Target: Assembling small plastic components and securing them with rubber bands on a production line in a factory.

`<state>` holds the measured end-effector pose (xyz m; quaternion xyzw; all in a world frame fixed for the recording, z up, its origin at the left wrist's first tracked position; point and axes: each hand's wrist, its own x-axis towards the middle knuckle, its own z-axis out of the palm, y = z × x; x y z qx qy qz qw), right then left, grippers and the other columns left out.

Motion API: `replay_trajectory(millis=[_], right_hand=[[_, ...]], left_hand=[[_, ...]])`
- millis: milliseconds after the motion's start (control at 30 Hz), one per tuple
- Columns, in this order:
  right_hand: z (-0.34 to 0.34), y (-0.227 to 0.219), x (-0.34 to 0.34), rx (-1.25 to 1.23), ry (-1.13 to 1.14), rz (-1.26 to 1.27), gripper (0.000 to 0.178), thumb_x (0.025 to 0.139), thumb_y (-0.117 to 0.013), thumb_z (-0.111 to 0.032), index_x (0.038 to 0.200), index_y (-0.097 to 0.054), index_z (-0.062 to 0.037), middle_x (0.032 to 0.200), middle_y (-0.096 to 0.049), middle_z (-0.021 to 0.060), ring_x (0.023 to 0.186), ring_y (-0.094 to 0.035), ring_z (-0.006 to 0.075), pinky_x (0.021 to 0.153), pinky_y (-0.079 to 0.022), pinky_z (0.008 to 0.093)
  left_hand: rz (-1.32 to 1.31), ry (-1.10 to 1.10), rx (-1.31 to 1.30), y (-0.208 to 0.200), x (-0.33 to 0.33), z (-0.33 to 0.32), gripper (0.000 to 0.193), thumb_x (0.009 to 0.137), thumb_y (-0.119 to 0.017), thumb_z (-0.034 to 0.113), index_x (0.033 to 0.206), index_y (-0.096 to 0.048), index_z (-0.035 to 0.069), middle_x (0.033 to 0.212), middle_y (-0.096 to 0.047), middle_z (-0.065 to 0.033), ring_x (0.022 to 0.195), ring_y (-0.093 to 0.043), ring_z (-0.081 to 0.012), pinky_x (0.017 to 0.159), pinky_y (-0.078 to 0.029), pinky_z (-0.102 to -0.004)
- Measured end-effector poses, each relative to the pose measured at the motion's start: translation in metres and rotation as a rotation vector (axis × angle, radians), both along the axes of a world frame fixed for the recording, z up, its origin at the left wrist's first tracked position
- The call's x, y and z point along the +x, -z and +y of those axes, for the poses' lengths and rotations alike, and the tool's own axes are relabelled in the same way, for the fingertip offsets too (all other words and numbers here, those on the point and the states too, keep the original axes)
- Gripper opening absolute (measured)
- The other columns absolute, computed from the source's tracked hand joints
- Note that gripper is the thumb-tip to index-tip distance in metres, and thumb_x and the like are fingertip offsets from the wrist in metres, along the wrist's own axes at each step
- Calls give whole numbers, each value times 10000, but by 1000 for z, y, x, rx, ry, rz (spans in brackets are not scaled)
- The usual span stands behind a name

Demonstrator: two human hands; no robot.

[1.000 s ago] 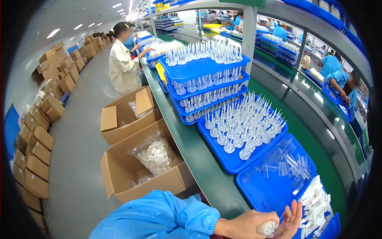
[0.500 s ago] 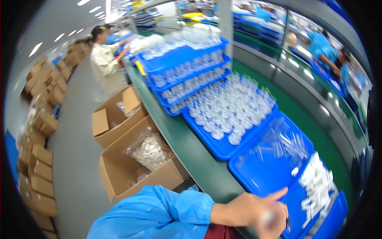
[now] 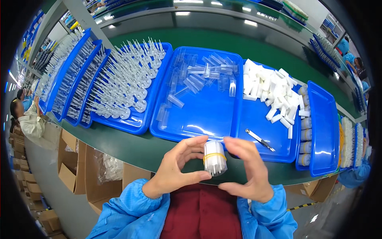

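Near the table's front edge is a small bundle of white sticks or tubes (image 3: 215, 158), with a yellow rubber band around its middle. My left hand (image 3: 175, 163) curls at its left side, the thumb touching its lower edge and the fingers partly hidden behind it. Beside it, my right hand (image 3: 250, 169) is open, its fingers and thumb spread apart and holding nothing. Beyond my hands, a blue tray (image 3: 195, 121) holds clear plastic tubes (image 3: 199, 75). White foam-like cylinders (image 3: 272, 91) lie in the blue tray (image 3: 254, 119) to its right, with a craft knife (image 3: 260, 140).
Left of these stand trays packed with clear, long-stemmed plastic parts (image 3: 123, 79). At right, banded white bundles (image 3: 305, 135) sit beside a tilted blue tray (image 3: 324, 131). Cardboard boxes (image 3: 92, 171) stand below the table's left edge. Another person (image 3: 32, 119) works at far left.
The view has swung right and down from the aisle to the trays. Both my hands now show around the banded bundle; before, one blue-sleeved arm reached over the trays.
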<state>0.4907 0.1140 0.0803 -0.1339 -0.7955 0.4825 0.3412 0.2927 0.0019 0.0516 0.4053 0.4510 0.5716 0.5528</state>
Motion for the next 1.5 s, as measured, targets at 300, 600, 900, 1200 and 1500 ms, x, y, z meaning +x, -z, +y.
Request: replay_trajectory(millis=[300, 600, 900, 1200, 1500], right_hand=[[4, 11, 18, -172, -84, -224, 704, 780, -858, -227, 1383, -564, -14, 1313, -624, 167, 1145, -630, 299, 991, -497, 378], [7, 26, 13, -473, -84, -92, 697, 786, -853, -156, 1394, -548, -3, 1329, -615, 163, 1151, -636, 254, 999, -509, 365], [11, 23, 7, -545, -72, -151, 792, 777, -861, -166, 1454, -479, -15, 1341, -602, 171, 1138, -643, 270, 1016, -498, 363], [3, 20, 3, -368, 113, -130, 668, 814, -798, -79, 1404, -491, -18, 1031, -670, 92, 916, -651, 168, 903, -499, 299], [-1, 11, 8, -506, -169, -209, 800, 830, -832, -189, 1470, -382, -22, 1070, -694, 121, 904, -670, 177, 874, -513, 318]], left_hand=[[117, 77, 51, 0, -3, -3, 825, 717, -892, 45, 1423, -470, -19, 1394, -504, -137, 1271, -529, -239, 1052, -457, -387], [-103, -34, 5, 9, 7, 2, 753, 721, -892, 46, 1353, -493, -44, 1337, -555, -144, 1216, -550, -217, 1047, -447, -375], [-159, -86, -85, 9, 12, 1, 641, 796, -824, 9, 1341, -490, -33, 1282, -595, -155, 1190, -588, -226, 1053, -461, -373], [-174, -24, -281, -4, -3, -1, 713, 828, -826, 151, 1415, -456, -12, 1332, -563, -181, 1228, -582, -273, 936, -557, -409], [880, -27, 318, -20, -6, 0, 818, 655, -913, 101, 1374, -527, 48, 1334, -538, -151, 1224, -554, -314, 1007, -489, -388]])
